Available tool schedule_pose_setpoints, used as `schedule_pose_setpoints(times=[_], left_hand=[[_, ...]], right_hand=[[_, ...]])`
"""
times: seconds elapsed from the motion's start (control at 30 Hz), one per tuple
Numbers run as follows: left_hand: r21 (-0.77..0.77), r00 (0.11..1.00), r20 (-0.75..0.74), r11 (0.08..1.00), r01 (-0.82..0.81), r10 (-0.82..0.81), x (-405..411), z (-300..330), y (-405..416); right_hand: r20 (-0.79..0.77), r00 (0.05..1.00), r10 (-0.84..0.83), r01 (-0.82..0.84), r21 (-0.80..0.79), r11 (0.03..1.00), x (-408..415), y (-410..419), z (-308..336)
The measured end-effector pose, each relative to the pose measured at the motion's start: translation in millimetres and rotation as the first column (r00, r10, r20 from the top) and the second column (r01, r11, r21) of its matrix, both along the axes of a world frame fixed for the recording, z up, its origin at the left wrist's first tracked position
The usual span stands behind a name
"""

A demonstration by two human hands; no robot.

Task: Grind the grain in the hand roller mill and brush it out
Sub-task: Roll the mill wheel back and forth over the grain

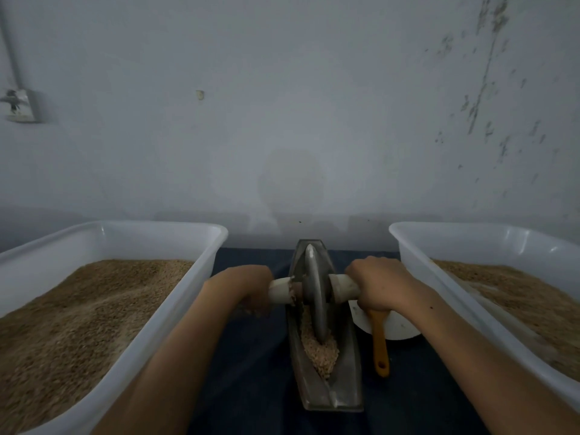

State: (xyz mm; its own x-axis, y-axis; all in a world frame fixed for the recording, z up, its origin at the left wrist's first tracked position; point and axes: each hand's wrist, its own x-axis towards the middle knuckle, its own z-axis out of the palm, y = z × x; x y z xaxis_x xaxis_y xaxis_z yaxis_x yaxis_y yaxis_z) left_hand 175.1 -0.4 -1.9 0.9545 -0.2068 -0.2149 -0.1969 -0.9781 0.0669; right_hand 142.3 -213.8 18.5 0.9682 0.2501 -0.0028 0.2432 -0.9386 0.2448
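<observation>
The left hand (255, 288) and the right hand (375, 285) each grasp one end of the pale wooden axle (343, 288) that passes through the grey grinding wheel (315, 296). The fingers are curled around the handles. The wheel stands upright in the narrow metal trough (345, 365), which lies on the dark cloth (251, 356) between two white tubs.

What could go wrong: if the wheel rolls too far toward the near end, it may push the grain (320, 350) over the low rim onto the cloth. Uneven pressure from the two hands could tilt the wheel so that it climbs the trough wall. The left tub (188, 296) and the right tub (417, 271) stand close to the forearms, so an elbow may knock them.

The grain is a small tan heap, coarse and partly broken, lying in the near half of the trough against the wheel. An orange-handled brush (380, 343) rests just right of the trough, its head in a white bowl (398, 328).
</observation>
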Motion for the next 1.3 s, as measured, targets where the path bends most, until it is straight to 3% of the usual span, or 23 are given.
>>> schedule_pose_setpoints(times=[0.17,0.27,0.4,0.67,0.73,0.83,0.93,1.03,1.13,1.3], left_hand=[[0.095,0.946,0.325,0.995,-0.040,0.007,-2,-5,-6],[0.096,0.909,0.418,0.994,-0.041,-0.003,0,-7,-8],[0.103,0.926,0.379,0.994,-0.045,0.002,-1,-7,-7],[0.035,1.000,0.025,0.999,-0.010,0.009,0,-2,2],[0.010,1.000,-0.007,1.000,-0.006,0.006,1,-2,3],[0.024,0.999,0.041,1.000,-0.014,0.013,0,-1,0],[0.074,0.975,0.222,0.997,-0.038,0.021,-2,-3,-4],[0.088,0.930,0.367,0.995,-0.047,0.012,-1,-7,-7],[0.069,0.918,0.397,0.997,-0.045,0.014,-1,-9,-7],[0.079,0.952,0.306,0.996,-0.049,0.022,-1,-7,-5]], right_hand=[[0.133,0.991,-0.017,0.007,0.080,0.997,5,-2,-11],[0.198,0.980,-0.022,-0.003,0.125,0.992,3,-4,-16],[0.163,0.986,-0.022,0.007,0.091,0.996,2,-2,-12],[-0.021,0.999,-0.045,0.045,-0.008,0.999,1,3,-1],[-0.034,0.998,-0.047,0.047,-0.011,0.999,1,2,-2],[-0.008,0.999,-0.045,0.045,0.003,0.999,2,1,-3],[0.057,0.998,-0.039,0.036,0.052,0.998,4,0,-6],[0.211,0.977,-0.006,-0.016,0.103,0.995,6,-3,-16],[0.333,0.943,0.016,-0.062,0.127,0.990,6,-4,-23],[0.166,0.986,-0.011,0.005,0.034,0.999,5,1,-10]])
